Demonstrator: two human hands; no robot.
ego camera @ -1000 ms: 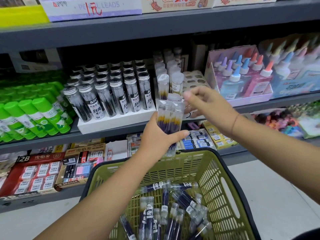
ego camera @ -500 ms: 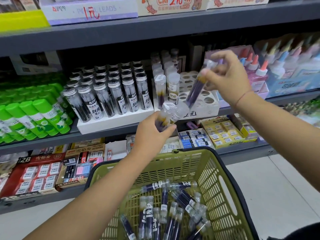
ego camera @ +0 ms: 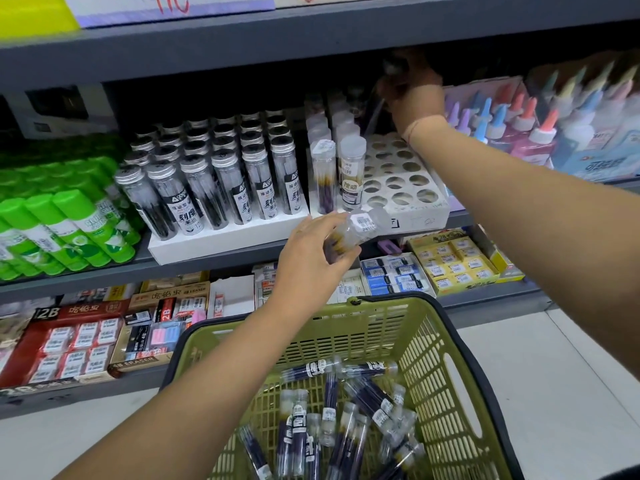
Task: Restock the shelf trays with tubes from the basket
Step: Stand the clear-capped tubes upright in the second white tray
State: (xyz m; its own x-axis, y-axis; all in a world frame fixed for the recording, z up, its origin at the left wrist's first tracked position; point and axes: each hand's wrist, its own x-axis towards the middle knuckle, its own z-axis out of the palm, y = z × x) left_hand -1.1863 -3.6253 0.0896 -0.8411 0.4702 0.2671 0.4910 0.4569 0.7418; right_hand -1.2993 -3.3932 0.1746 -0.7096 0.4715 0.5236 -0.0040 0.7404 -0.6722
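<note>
Tubes (ego camera: 349, 233), two of them as far as I can tell, sit tilted in the left hand (ego camera: 311, 261), fingers wrapped round them just in front of the white tray (ego camera: 415, 216). Plenty more loose tubes (ego camera: 346, 410) lie in the green basket (ego camera: 433, 341) below. Right hand (ego camera: 415, 95) is way up at the dark back of that tray, curled on what looks like a lone tube (ego camera: 374, 114), though it's blurry back there. Tray's left columns have standing tubes (ego camera: 323, 174); the rest is empty holes. Risky bit imo: it's dim at the back, so that tube could miss its hole and tip over, or the wrist could clip the glue bottles (ego camera: 519, 129) right beside it. The left grip also looks casual, so one tube could slide out past the shelf (ego camera: 242, 258) edge.
</note>
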